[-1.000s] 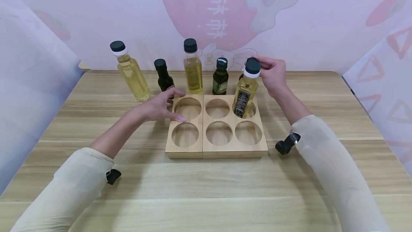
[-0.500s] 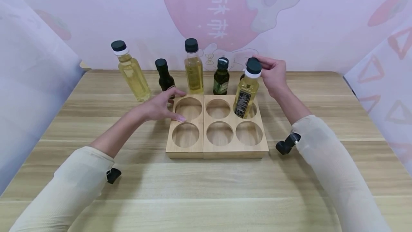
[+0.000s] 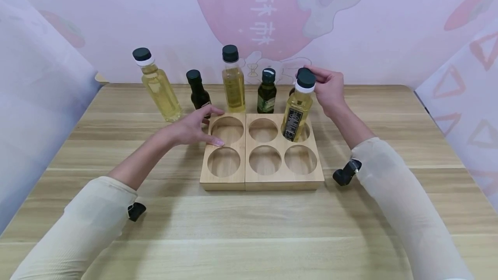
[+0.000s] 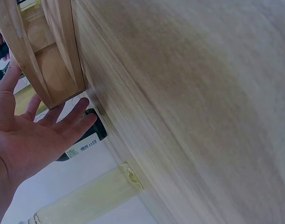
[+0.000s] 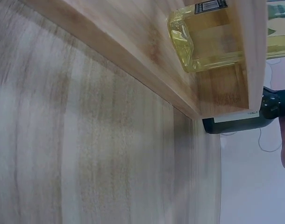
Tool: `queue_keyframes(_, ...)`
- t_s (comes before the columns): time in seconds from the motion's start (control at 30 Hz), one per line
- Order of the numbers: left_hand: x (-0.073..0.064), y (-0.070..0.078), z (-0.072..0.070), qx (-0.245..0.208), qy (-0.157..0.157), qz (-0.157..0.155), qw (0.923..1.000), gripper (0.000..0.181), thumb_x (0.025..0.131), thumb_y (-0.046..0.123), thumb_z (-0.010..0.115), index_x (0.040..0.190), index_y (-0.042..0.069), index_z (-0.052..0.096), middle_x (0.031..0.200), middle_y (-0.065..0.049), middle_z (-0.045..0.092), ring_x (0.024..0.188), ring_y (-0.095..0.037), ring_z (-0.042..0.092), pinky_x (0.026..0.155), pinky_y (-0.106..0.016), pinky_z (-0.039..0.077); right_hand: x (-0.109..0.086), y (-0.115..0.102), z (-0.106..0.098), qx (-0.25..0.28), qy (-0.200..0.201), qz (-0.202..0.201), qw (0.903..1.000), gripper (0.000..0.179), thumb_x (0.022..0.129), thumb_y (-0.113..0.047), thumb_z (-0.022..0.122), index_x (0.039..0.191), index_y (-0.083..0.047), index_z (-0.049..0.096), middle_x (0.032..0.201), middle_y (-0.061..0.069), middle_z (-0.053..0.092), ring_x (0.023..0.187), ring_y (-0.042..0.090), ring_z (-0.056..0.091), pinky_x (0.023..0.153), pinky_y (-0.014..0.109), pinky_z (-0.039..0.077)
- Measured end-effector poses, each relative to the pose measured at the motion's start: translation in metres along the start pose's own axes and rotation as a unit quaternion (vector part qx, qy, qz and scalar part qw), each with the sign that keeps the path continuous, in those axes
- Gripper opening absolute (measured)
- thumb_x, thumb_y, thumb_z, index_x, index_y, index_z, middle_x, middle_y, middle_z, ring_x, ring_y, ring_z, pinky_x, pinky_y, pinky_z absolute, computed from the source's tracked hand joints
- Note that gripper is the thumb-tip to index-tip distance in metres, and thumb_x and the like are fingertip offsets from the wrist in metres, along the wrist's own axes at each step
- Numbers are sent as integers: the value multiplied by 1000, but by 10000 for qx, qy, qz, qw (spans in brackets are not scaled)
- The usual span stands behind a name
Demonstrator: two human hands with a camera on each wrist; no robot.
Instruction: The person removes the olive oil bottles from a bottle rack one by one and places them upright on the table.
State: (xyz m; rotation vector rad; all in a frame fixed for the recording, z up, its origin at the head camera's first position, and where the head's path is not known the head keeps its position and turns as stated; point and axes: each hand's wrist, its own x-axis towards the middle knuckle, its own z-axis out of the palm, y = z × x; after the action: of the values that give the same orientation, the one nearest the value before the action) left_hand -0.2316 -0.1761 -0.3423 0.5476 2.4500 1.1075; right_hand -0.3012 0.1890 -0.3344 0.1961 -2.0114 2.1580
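My left hand [image 3: 190, 128] rests at the left side of a wooden bottle rack [image 3: 225, 180], thumb on its top and fingers spread near the back corner. In the left wrist view the left hand [image 4: 35, 135] has its palm and loose fingers against the rack's end. My right hand [image 3: 330, 92] is behind the rack's right side, pinching the top of a dark bottle [image 5: 236, 125], mostly hidden in the head view. In front of it, a yellow oil bottle [image 3: 296, 113] with dark cap and black label leans in the rack's back right hole.
Behind the rack stand a small dark green bottle [image 3: 266, 98], a tall oil bottle [image 3: 234, 90] and a dark bottle [image 3: 199, 97]. Another tall oil bottle [image 3: 161, 92] stands left of them. A printed backdrop [image 3: 148, 20] rises behind the wooden table [image 3: 249, 228].
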Motion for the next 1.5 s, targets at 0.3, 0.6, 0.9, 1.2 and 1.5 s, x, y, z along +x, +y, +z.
queue_keyframes(0.3,1,-1,0,-2,-18,-86,10000,82,85,15,88,151,3,40,164,-19,32,143,-54,35,117,-63,36,-3,-7,-1,-417,-126,129,9990,41,94,13,66,134,10,61,119,13,75,99,6,74,98,23,56)
queue_keyframes(0.6,1,-2,1,-34,-36,-80,10000,81,85,15,88,150,4,40,164,-18,33,143,-54,35,117,-63,36,-18,-24,-6,-825,-180,-44,9964,55,95,10,65,148,9,47,148,24,53,138,34,54,111,30,47)
queue_keyframes(0.9,2,-2,1,19,-33,-77,10000,81,86,14,87,151,4,40,164,-18,32,143,-55,35,117,-63,36,-36,-57,-9,-13,338,-761,9965,56,90,18,67,143,7,54,142,20,60,134,25,59,114,32,46)
queue_keyframes(1.2,0,-1,0,-40,-46,-27,10000,80,87,14,86,150,2,40,162,-22,32,141,-57,35,115,-65,37,-54,-70,-2,544,4,-1610,9855,46,89,24,61,133,11,62,124,10,74,118,19,70,108,35,52)
queue_keyframes(1.5,1,-2,0,-30,-40,-68,10000,80,86,14,87,150,3,40,163,-21,32,142,-56,35,115,-64,38,-65,-72,3,493,-893,-1754,9792,34,91,20,59,122,11,69,111,7,78,108,17,74,103,29,54)
